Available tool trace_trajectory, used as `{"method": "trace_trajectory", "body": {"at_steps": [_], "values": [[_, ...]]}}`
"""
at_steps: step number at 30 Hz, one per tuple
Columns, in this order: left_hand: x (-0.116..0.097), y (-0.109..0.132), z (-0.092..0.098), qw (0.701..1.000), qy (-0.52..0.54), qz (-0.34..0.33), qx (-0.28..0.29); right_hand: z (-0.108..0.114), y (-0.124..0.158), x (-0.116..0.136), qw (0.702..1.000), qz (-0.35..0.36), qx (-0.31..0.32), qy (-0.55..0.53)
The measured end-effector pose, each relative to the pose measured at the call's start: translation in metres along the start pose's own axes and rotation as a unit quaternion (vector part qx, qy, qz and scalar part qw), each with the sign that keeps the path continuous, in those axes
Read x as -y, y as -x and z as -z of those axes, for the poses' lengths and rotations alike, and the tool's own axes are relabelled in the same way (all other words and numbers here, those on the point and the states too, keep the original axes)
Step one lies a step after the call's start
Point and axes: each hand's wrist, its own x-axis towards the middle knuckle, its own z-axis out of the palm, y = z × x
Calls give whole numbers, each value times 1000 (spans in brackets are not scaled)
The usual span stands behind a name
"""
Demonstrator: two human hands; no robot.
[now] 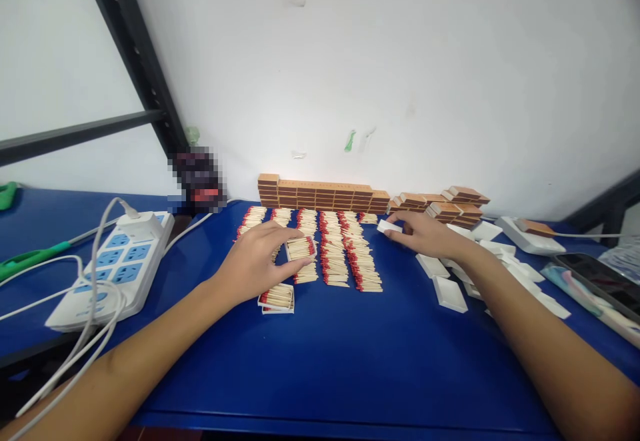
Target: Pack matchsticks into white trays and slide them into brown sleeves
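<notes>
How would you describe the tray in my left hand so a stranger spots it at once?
On the blue table, find the rows of red-tipped matches before the brown matchboxes. Over these rows, your left hand holds the white tray, matches inside. Unlike the filled trays lying nearer the front edge, this one is gripped by fingers.

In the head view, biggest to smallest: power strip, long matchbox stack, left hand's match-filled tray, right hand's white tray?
Power strip
Long matchbox stack
Match-filled tray and white tray, both partly covered; order unsure
</notes>
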Motion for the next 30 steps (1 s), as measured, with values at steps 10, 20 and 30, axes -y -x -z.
{"method": "trace_trajectory", "body": {"at_steps": [10,20,30], "values": [[1,1,-1,1000,1,-1,0,0,2,11,998,4,20,-66],[1,0,0,1000,-5,-1,0,-3,5,22,991,-9,42,-128],[0,0,-1,1000,-13,-11,-2,6,3,15,997,10,-3,-76]]}}
